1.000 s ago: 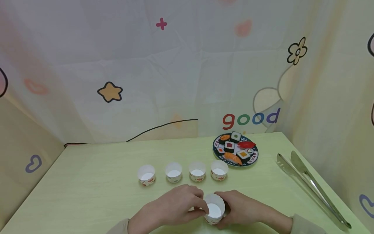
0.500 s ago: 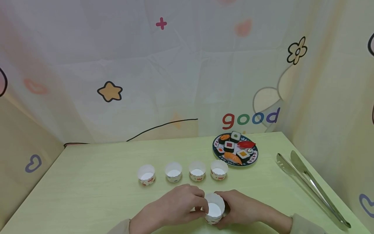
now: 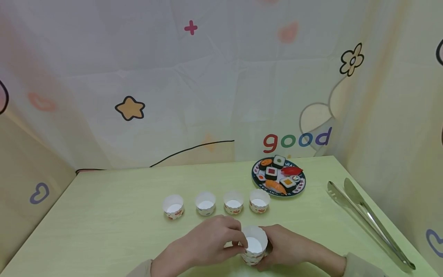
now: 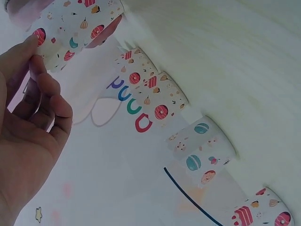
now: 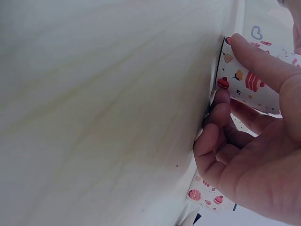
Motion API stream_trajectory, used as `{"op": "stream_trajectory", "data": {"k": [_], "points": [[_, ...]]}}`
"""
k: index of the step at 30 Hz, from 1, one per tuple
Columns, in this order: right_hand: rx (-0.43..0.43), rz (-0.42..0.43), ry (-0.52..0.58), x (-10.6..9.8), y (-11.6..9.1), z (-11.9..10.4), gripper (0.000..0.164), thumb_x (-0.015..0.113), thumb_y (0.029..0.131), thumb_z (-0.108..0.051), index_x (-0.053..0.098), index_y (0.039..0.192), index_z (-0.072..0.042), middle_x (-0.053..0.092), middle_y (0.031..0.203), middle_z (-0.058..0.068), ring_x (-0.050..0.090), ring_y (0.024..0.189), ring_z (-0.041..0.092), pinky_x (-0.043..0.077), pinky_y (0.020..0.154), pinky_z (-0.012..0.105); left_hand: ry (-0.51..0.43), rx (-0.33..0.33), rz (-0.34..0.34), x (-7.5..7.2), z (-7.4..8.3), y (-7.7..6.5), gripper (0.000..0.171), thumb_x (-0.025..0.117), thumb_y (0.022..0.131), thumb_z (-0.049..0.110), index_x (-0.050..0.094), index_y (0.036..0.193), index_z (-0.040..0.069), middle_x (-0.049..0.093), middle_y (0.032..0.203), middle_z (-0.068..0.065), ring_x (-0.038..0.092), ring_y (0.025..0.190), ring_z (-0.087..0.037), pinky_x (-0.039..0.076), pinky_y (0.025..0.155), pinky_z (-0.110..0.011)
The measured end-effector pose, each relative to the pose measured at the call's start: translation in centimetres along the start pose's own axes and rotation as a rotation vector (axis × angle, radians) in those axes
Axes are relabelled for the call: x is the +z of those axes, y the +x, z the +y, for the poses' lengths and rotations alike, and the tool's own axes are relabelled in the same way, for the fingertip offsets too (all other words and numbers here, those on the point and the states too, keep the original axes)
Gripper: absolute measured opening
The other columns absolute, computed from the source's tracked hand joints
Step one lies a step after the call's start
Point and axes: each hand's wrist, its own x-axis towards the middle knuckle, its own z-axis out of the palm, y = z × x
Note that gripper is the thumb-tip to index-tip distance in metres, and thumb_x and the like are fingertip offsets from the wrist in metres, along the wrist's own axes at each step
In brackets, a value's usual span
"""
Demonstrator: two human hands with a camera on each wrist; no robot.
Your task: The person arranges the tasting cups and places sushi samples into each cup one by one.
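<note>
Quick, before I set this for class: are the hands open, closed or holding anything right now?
Left hand: closed, pinching the cup by its rim.
Right hand: closed, gripping that cup or one nested under it.

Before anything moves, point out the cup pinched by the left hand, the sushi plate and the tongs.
Held cup [image 4: 77,23]: left wrist view, on its printed side wall.
Sushi plate [image 3: 300,185]: head view, on the right of its rim.
Tongs [image 3: 354,193]: head view, on the right blade's broad end.
</note>
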Motion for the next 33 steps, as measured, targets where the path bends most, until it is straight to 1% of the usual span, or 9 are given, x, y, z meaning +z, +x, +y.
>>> {"op": "stream_trajectory", "data": {"k": [8,10,12,14,16,19,21,26,33], "points": [[0.023,-0.001,0.023,0.0,0.0,-0.1,0.049,0.09,0.081,-0.015,0.066,0.123,-0.019,0.068,0.114,-0.012,0.062,0.101,0.01,0.049,0.095,0.028,-0.002,-0.007,0.044,-0.9,0.2,-0.3,0.005,0.082,0.09,0.021,0.08,0.093,0.019,0.062,0.084,0.012,0.055,0.076,0.002,0.04,0.075,-0.009],[0.012,-0.004,0.016,0.0,0.0,0.1,0.048,0.09,0.081,-0.017,0.066,0.123,-0.019,0.068,0.113,-0.012,0.062,0.102,0.01,0.048,0.096,0.028,-0.005,-0.01,0.062,-1.1,0.2,-0.5,0.005,0.083,0.09,0.02,0.08,0.094,0.019,0.063,0.085,0.012,0.054,0.077,0.002,0.04,0.075,-0.009],[-0.018,-0.008,-0.003,-0.1,0.1,0.3,0.048,0.09,0.081,-0.019,0.067,0.123,-0.018,0.068,0.114,-0.012,0.063,0.103,0.009,0.048,0.096,0.029,-0.006,-0.012,0.081,-1.4,0.1,-0.7,0.005,0.083,0.09,0.02,0.081,0.094,0.02,0.063,0.085,0.011,0.054,0.078,0.002,0.04,0.075,-0.008],[-0.05,-0.023,-0.044,-0.2,0.1,0.7,0.049,0.089,0.083,-0.025,0.066,0.126,-0.017,0.068,0.115,-0.012,0.062,0.104,0.008,0.049,0.096,0.029,-0.007,-0.011,0.102,-1.6,0.1,-1.0,0.006,0.083,0.089,0.019,0.081,0.095,0.02,0.063,0.085,0.011,0.054,0.078,0.002,0.04,0.075,-0.008],[-0.061,-0.03,-0.057,-0.2,0.2,0.7,0.05,0.088,0.083,-0.028,0.065,0.127,-0.016,0.068,0.116,-0.012,0.062,0.104,0.008,0.049,0.096,0.03,-0.004,-0.012,0.124,-1.9,0.0,-1.3,0.006,0.084,0.089,0.019,0.081,0.095,0.02,0.064,0.085,0.012,0.055,0.079,0.001,0.041,0.075,-0.008],[-0.046,-0.031,-0.058,-0.2,0.2,0.6,0.051,0.088,0.083,-0.027,0.064,0.127,-0.018,0.067,0.116,-0.013,0.062,0.103,0.007,0.049,0.096,0.029,0.001,-0.019,0.154,-2.3,-0.2,-1.7,0.009,0.085,0.088,0.018,0.081,0.095,0.02,0.065,0.086,0.012,0.057,0.081,-0.001,0.042,0.076,-0.009],[-0.019,-0.016,-0.033,0.0,0.2,0.2,0.049,0.09,0.082,-0.022,0.065,0.124,-0.02,0.067,0.114,-0.013,0.062,0.101,0.008,0.049,0.094,0.028,0.004,-0.019,0.172,-2.5,-0.3,-2.1,0.01,0.085,0.087,0.016,0.081,0.095,0.02,0.065,0.086,0.012,0.057,0.08,-0.001,0.043,0.076,-0.009],[0.014,-0.003,-0.032,0.1,0.1,-0.3,0.046,0.09,0.081,-0.015,0.064,0.119,-0.021,0.066,0.109,-0.013,0.06,0.097,0.009,0.05,0.092,0.028,0.005,-0.012,0.205,-2.9,-0.7,-2.9,0.013,0.087,0.085,0.013,0.081,0.095,0.019,0.064,0.086,0.011,0.056,0.079,-0.001,0.043,0.075,-0.009],[0.008,-0.001,-0.063,0.1,0.1,-0.2,0.044,0.09,0.081,-0.018,0.065,0.116,-0.019,0.066,0.106,-0.013,0.06,0.096,0.009,0.05,0.09,0.027,0.015,-0.023,0.255,-3.3,-1.2,-4.1,0.019,0.089,0.08,0.009,0.081,0.094,0.02,0.062,0.085,0.013,0.053,0.076,-0.003,0.041,0.072,-0.01]]}}
